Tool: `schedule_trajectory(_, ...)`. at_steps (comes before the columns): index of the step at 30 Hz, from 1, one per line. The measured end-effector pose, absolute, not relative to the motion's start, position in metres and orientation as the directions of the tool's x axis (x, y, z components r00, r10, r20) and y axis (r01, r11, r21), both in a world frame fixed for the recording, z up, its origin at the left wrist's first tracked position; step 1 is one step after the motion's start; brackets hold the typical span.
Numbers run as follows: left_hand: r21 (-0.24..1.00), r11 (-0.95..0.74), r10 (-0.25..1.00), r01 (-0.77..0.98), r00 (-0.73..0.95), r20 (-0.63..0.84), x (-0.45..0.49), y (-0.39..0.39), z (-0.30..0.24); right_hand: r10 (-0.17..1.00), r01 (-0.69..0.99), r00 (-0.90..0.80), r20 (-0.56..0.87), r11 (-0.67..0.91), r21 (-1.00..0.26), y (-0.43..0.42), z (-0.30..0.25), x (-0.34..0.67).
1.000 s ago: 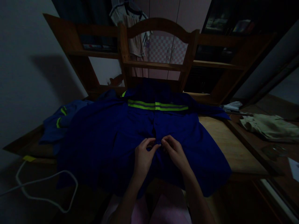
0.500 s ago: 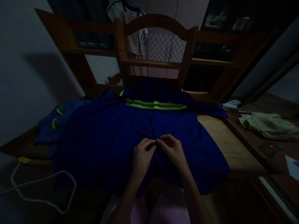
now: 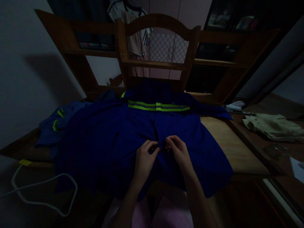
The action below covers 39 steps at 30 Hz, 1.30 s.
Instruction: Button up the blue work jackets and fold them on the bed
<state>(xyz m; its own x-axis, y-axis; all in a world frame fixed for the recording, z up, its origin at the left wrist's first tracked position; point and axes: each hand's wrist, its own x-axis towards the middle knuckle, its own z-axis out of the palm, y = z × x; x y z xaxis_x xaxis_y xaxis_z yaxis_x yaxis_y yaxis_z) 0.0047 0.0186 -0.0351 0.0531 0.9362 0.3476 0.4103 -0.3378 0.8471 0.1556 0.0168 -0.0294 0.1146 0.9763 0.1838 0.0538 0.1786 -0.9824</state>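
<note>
A dark blue work shirt (image 3: 104, 139) with a yellow-green reflective stripe (image 3: 158, 106) lies spread face up on a wooden table (image 3: 237, 148). My left hand (image 3: 145, 158) pinches the left edge of the shirt's front opening at mid-chest. My right hand (image 3: 179, 152) pinches the right edge just beside it. The fingertips of the two hands are a little apart, with the dark fabric bunched between them. The room is dim and what lies under the fingers is hard to see.
A second blue garment (image 3: 59, 118) with reflective marks lies at the table's left. A wooden chair back (image 3: 156, 41) stands behind the table. A pale folded cloth (image 3: 273, 126) lies on the right. A white cable (image 3: 42, 190) loops on the floor at left.
My hands stay on the shirt's front opening. The fingertips, touching half a second ago, have parted slightly, and the right hand has shifted a little to the right.
</note>
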Motion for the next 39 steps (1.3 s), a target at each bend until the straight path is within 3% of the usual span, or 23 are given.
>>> schedule_trajectory(4,0.855,-0.329,0.94,0.401,0.056,0.336,0.0044,0.0184,-0.0344,0.972,0.054,0.166,0.169,0.162,-0.985,0.0174,-0.0318,0.1541)
schedule_trajectory(8,0.849,-0.343,0.937,0.403,0.081,0.34,0.0037,0.0181,-0.034,0.97,0.21,0.201,0.139,0.096,-0.973,0.0176,-0.0332,0.15)
schedule_trajectory(13,0.832,-0.357,0.933,0.425,0.121,0.338,0.0028,0.0174,-0.034,0.968,0.333,0.132,0.213,0.159,-0.929,0.0189,-0.033,0.1479)
schedule_trajectory(27,0.834,-0.338,0.938,0.436,0.087,0.334,0.0037,0.0194,-0.0388,0.966,0.053,0.213,0.144,0.136,-0.989,0.0169,-0.0289,0.1542)
schedule_trajectory(35,0.837,-0.336,0.939,0.431,0.078,0.336,0.0033,0.0191,-0.0391,0.976,-0.165,0.152,0.158,0.183,-0.969,0.0155,-0.0257,0.1541)
schedule_trajectory(39,0.834,-0.341,0.937,0.434,0.081,0.34,0.0037,0.0192,-0.0393,0.98,-0.191,0.144,0.141,0.167,-0.967,0.0146,-0.0256,0.156)
